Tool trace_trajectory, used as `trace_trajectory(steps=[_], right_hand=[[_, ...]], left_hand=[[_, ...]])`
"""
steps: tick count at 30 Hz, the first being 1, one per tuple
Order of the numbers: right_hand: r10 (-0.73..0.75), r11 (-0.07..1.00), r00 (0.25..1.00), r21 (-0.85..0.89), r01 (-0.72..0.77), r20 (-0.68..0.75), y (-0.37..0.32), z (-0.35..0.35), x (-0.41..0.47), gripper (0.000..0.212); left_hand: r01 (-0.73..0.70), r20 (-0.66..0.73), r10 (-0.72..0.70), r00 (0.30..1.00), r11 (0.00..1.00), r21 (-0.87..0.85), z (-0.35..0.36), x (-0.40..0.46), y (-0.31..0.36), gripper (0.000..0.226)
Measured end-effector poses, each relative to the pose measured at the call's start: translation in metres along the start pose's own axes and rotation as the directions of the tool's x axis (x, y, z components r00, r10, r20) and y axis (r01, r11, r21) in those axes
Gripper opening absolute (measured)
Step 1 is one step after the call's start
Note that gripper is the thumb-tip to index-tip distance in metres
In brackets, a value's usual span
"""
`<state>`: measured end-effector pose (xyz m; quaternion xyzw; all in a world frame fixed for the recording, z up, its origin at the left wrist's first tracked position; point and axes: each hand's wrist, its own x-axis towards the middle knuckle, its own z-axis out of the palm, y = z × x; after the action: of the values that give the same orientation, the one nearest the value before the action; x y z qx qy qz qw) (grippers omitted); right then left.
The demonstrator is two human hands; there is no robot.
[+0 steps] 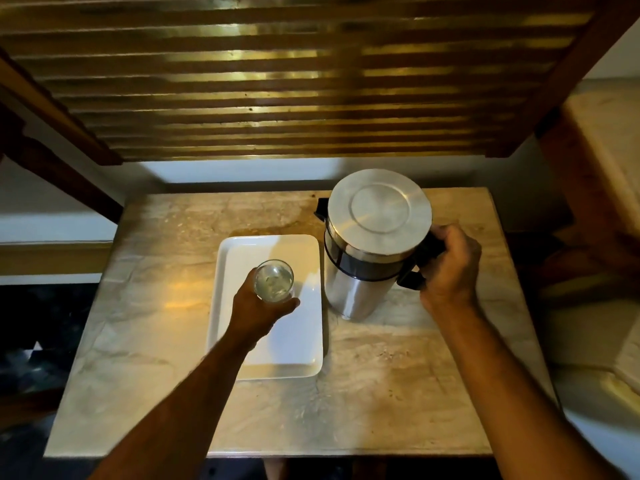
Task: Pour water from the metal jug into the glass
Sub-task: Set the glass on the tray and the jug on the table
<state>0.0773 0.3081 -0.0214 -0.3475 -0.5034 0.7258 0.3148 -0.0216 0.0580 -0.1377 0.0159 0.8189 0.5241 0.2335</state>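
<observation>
The marble tabletop (156, 306) is bare along its left side and across the near edge, so my arms pass there without contact. The white tray (239, 258) occupies the centre; my left hand (259, 308) sits over it, wrapped around the glass (274, 280). The metal jug (372, 244) stands just beside the tray's right edge, leaving only a narrow gap between them. My right hand (450, 268) grips the jug's black handle (420, 265) from the right, where open tabletop remains. Overhead, the slatted wooden panel (294, 81) limits clearance toward the far side. A wooden post (571, 188) blocks the far right corner.
</observation>
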Motion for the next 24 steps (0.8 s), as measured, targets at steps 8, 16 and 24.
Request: trace_trajectory(steps=[8, 16, 24], right_hand=[[-0.124, 0.989, 0.988, -0.067, 0.131, 0.093, 0.005, -0.003, 0.004, 0.032], [-0.211, 0.968, 0.962, -0.098, 0.230, 0.171, 0.003, -0.007, 0.007, 0.038], [-0.260, 0.926, 0.940, -0.218, 0.307, 0.220, 0.005, -0.015, 0.008, 0.036]], left_hand=[[0.009, -0.026, -0.009, 1.000, 1.000, 0.015, 0.004, -0.001, -0.004, 0.083], [-0.015, -0.060, 0.020, 0.998, 0.997, 0.082, 0.007, -0.001, -0.008, 0.081], [-0.034, -0.093, 0.042, 0.995, 0.995, 0.092, 0.012, -0.006, -0.012, 0.077]])
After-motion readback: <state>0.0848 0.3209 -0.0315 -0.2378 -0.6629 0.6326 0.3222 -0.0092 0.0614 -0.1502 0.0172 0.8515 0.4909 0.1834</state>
